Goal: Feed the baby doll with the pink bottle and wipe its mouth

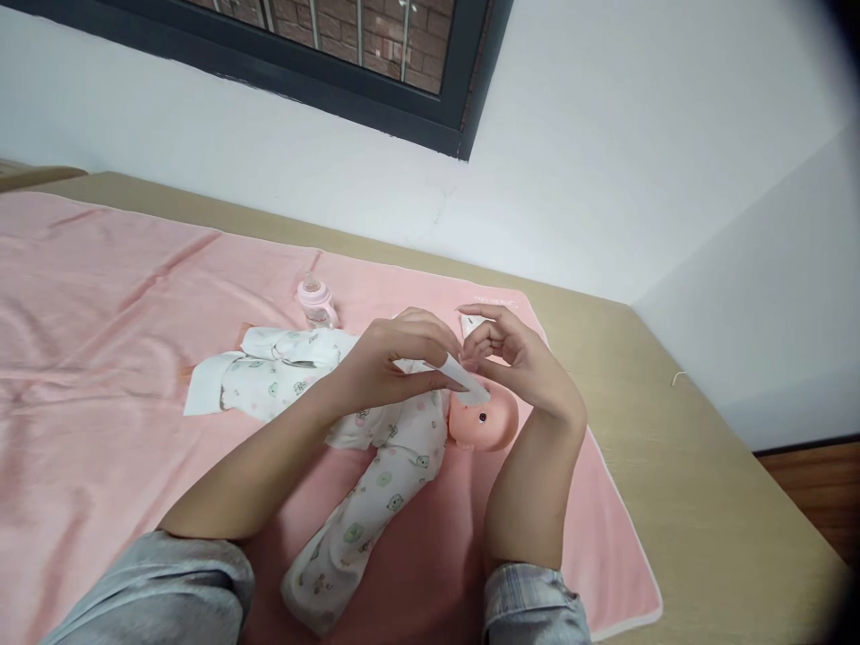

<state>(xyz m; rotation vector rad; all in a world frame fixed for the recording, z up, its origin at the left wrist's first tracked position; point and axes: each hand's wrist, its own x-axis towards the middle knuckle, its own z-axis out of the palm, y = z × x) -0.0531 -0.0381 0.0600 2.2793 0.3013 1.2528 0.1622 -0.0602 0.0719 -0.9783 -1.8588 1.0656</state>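
A baby doll [480, 419] in a white printed sleepsuit [376, 475] lies on a pink blanket [100, 358], head toward the right. My left hand [386, 363] is closed around a white strip [463, 378], perhaps a thermometer or tube, held just above the doll's head. My right hand [514, 354] hovers beside it with fingers curled in a pinch at the strip's far end. What the right fingers grip is too small to make out.
A small pink baby bottle [315, 303] stands upright on the blanket behind the doll. The blanket covers a tan table [705, 502] against a white wall, with the table edge at the right and wooden floor beyond it.
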